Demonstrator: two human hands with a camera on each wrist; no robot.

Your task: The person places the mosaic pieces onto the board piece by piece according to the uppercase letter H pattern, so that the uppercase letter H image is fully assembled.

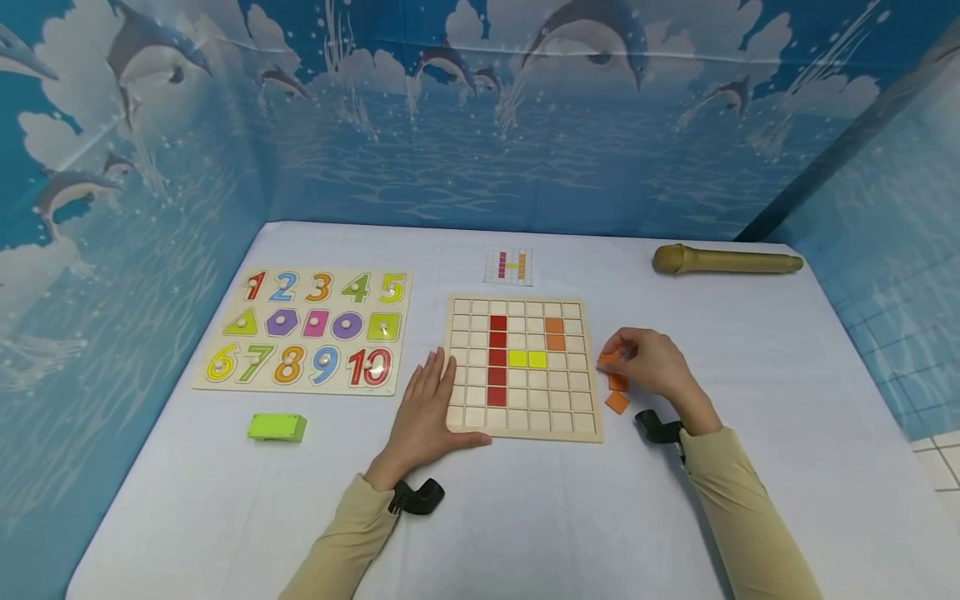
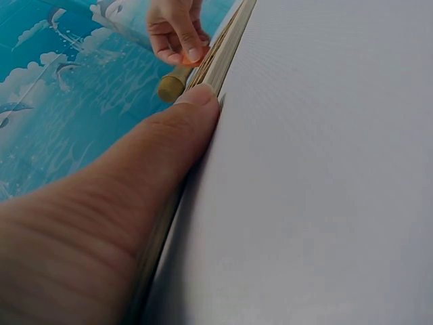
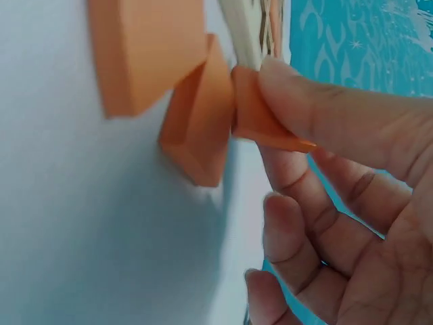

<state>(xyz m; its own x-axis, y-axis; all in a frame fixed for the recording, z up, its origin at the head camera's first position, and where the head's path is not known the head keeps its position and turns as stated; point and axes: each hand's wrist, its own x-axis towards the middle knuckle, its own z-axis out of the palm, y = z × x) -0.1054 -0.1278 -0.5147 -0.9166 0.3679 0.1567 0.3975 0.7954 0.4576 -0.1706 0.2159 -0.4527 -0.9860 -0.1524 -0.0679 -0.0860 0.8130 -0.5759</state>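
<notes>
A wooden grid board [image 1: 536,436] lies on the table in the head view. It holds a column of several red tiles [image 1: 497,358], two yellow tiles [image 1: 527,359] and two orange tiles [image 1: 554,333]. My left hand [image 1: 423,421] rests along the board's left side, its fingers straight and its thumb at the near edge. Just off the board's right side, my right hand [image 1: 652,364] pinches an orange square tile [image 3: 252,114] between thumb and fingers. Beside that hand lie two loose orange tiles, the nearer tile [image 1: 617,402] turned at an angle.
A small pattern card [image 1: 508,265] lies beyond the board. To the left are a number-and-shape puzzle board [image 1: 303,332] and a green block [image 1: 277,427]. At the back right lies a brownish-gold, microphone-shaped object [image 1: 727,260]. Dolphin-print cloth [image 1: 450,158] hangs behind the table.
</notes>
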